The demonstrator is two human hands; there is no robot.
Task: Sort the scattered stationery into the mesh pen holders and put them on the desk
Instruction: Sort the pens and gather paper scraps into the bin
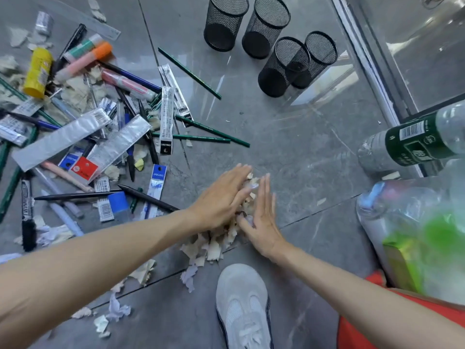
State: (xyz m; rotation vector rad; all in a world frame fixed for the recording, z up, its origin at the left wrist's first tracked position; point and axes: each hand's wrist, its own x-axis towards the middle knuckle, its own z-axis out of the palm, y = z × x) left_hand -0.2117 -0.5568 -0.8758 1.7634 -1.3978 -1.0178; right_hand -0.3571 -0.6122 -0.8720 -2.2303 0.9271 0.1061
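Both hands are flat with fingers straight: the left hand (222, 197) and right hand (261, 222) press a heap of paper scraps (214, 245) between them on the floor (289, 137), lower centre of the frame. If they lift now, loose scraps would likely spill out underneath, since nothing is gripped. The stationery (100, 117) lies scattered at the left, none of it in the four mesh pen holders (270, 26) at top centre. Scraps mixed through the pens hamper picking; plastic bottles (415, 144) crowd the right edge.

Glossy grey stone floor (289, 137), black metal mesh pen holders (225, 21), torn matt paper scraps (216, 245), clear plastic bottle (412, 142).
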